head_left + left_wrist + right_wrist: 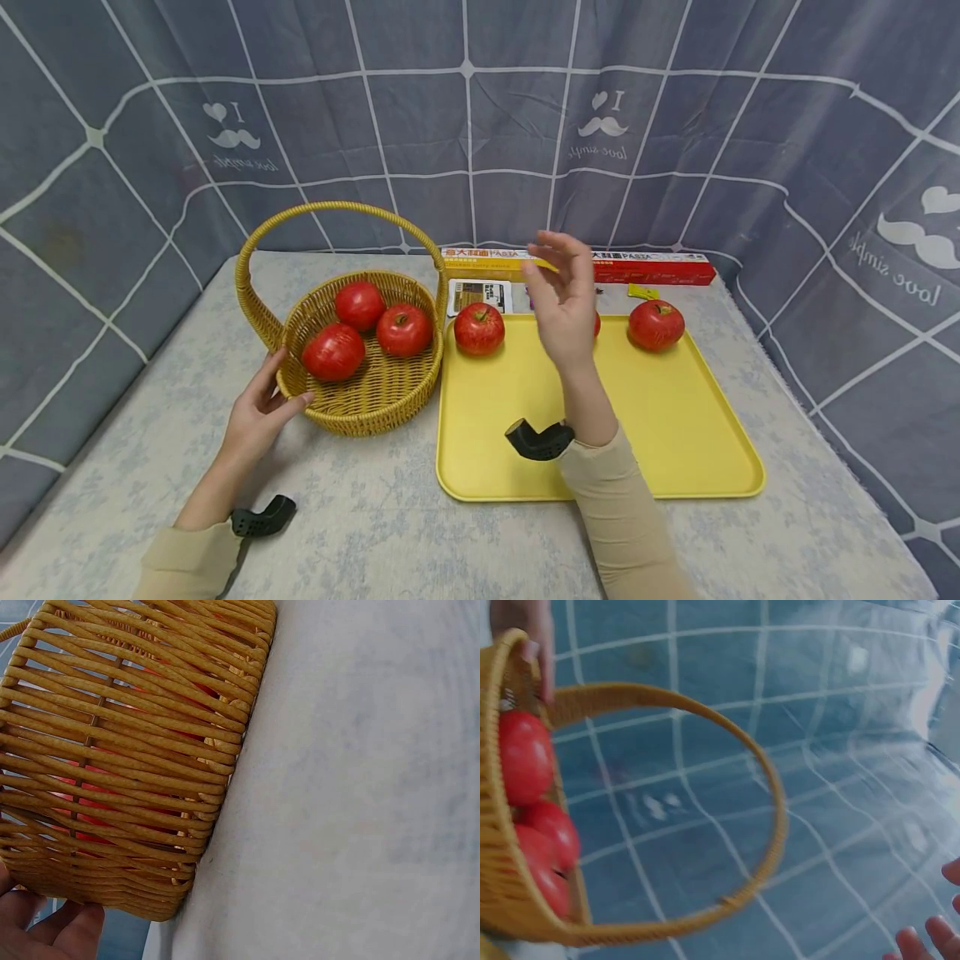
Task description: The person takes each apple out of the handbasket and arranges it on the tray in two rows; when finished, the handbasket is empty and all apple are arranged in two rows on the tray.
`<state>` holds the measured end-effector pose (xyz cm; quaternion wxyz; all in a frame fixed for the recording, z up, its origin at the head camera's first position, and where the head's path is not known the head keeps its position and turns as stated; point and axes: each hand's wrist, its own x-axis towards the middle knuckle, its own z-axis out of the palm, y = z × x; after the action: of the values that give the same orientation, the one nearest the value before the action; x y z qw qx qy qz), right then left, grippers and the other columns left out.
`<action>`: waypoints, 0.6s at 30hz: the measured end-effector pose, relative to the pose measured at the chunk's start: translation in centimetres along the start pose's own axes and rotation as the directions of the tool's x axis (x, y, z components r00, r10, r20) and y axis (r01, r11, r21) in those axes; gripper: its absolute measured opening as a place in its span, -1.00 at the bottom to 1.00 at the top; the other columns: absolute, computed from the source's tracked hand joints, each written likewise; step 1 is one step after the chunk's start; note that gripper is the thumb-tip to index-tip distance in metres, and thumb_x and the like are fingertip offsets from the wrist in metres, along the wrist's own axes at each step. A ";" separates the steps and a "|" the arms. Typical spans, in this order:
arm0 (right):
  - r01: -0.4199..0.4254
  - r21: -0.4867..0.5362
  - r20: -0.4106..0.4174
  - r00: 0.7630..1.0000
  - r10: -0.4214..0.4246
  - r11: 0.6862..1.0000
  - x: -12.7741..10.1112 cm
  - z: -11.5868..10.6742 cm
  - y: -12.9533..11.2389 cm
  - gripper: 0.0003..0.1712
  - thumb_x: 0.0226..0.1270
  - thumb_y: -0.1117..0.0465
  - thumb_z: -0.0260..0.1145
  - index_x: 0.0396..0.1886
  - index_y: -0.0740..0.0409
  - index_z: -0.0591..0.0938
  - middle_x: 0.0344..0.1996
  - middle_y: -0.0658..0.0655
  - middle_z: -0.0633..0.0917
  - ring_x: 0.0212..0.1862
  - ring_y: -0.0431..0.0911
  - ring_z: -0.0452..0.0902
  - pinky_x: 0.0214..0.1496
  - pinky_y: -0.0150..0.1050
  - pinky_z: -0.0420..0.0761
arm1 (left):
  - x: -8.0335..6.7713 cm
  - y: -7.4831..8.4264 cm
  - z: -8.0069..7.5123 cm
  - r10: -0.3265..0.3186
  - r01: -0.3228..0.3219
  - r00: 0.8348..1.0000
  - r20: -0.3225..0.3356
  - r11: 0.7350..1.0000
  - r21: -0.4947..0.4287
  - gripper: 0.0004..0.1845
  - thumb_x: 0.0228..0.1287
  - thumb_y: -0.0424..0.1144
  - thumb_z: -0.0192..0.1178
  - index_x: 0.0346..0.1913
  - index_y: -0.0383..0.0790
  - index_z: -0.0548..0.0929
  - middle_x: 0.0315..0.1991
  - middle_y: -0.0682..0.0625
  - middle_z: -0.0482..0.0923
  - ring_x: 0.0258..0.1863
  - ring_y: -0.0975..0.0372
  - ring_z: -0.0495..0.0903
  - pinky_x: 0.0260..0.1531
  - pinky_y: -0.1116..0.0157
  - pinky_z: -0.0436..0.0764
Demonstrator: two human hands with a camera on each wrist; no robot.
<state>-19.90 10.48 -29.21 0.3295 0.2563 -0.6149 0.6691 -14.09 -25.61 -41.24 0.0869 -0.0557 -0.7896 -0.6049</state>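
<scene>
A wicker basket (375,400) with a tall handle (337,207) stands left of a yellow tray (675,433) and holds three red apples (361,304). My left hand (262,400) rests against the basket's near-left wall, fingers fairly straight and thumb low on the weave; the left wrist view shows the basket (127,750) close up. My right hand (551,258) hovers raised over the tray's far part, fingers relaxed and empty. On the tray sit one apple (479,327) at the far left and another (656,324) at the far right. A third is mostly hidden behind my right hand.
A long yellow and red box (652,268) lies along the table's back edge, with a small card (480,296) before it. A blue checked curtain (465,125) walls in the back and sides. The pale patterned tablecloth (375,533) covers the near part of the table.
</scene>
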 end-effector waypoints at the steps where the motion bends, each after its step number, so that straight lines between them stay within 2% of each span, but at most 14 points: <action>1: 0.010 -0.003 0.050 0.999 -0.010 1.000 -0.3 0.8 0.4 -0.62 0.27 0.45 0.17 0.08 0.43 0.36 0.04 0.23 0.49 0.08 0.16 0.44 0.14 0.02 0.45 | 0.0 0.0 0.0 -0.001 0.001 1.000 0.000 1.000 -0.004 -0.18 0.23 -0.49 0.16 0.47 -0.28 -0.04 0.49 -0.17 -0.36 0.43 0.02 -0.08 -0.03 0.70 0.34; 4: -0.013 -0.001 0.168 0.986 0.013 1.000 -1.2 2.9 1.6 -0.58 0.26 0.46 0.19 0.10 0.43 0.34 0.06 0.32 0.47 0.05 0.18 0.45 0.10 0.03 0.48 | 0.0 0.0 0.0 -0.002 0.002 1.000 -0.001 1.000 -0.009 -0.17 0.23 -0.49 0.16 0.47 -0.28 -0.03 0.49 -0.17 -0.36 0.43 0.02 -0.07 -0.03 0.70 0.34; 8: -0.117 -0.019 0.290 0.950 0.117 0.993 -2.6 5.0 3.2 -0.56 0.26 0.45 0.21 0.13 0.37 0.35 0.05 0.34 0.47 0.04 0.14 0.47 0.07 -0.04 0.52 | 0.0 -0.1 0.0 0.000 0.000 1.000 0.002 1.000 -0.012 -0.17 0.23 -0.50 0.16 0.48 -0.27 -0.04 0.49 -0.17 -0.36 0.42 0.01 -0.07 -0.03 0.70 0.34; 12: -0.199 -0.061 0.394 0.896 0.207 0.978 -3.9 6.5 4.7 -0.53 0.27 0.39 0.23 0.16 0.31 0.35 0.07 0.28 0.47 0.07 0.10 0.46 0.07 -0.05 0.53 | 0.1 -0.1 0.0 0.004 -0.004 1.000 0.003 1.000 -0.014 -0.17 0.23 -0.50 0.16 0.48 -0.27 -0.03 0.49 -0.16 -0.36 0.42 0.01 -0.08 -0.02 0.69 0.34; 15: -0.220 -0.100 0.464 0.852 0.241 0.970 -4.8 7.4 5.8 -0.48 0.28 0.34 0.25 0.20 0.27 0.33 0.12 0.25 0.45 0.13 0.11 0.41 0.12 -0.04 0.50 | 0.1 -0.1 0.0 0.000 0.000 1.000 0.000 1.000 -0.015 -0.17 0.23 -0.50 0.17 0.48 -0.27 -0.03 0.49 -0.15 -0.36 0.43 0.01 -0.09 -0.02 0.69 0.33; 18: -0.249 -0.134 0.532 0.798 0.282 0.959 -5.5 8.2 6.7 -0.42 0.28 0.31 0.26 0.26 0.25 0.28 0.18 0.27 0.38 0.21 0.13 0.33 0.21 -0.02 0.42 | 0.1 -0.1 0.0 -0.004 0.004 1.000 -0.002 1.000 -0.015 -0.17 0.23 -0.49 0.17 0.48 -0.26 -0.03 0.49 -0.15 -0.37 0.43 0.01 -0.09 -0.02 0.70 0.33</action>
<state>-21.95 1.51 -36.78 0.0506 0.3380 -0.7316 0.5899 -14.23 -25.65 -41.32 0.0859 -0.0540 -0.7851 -0.6110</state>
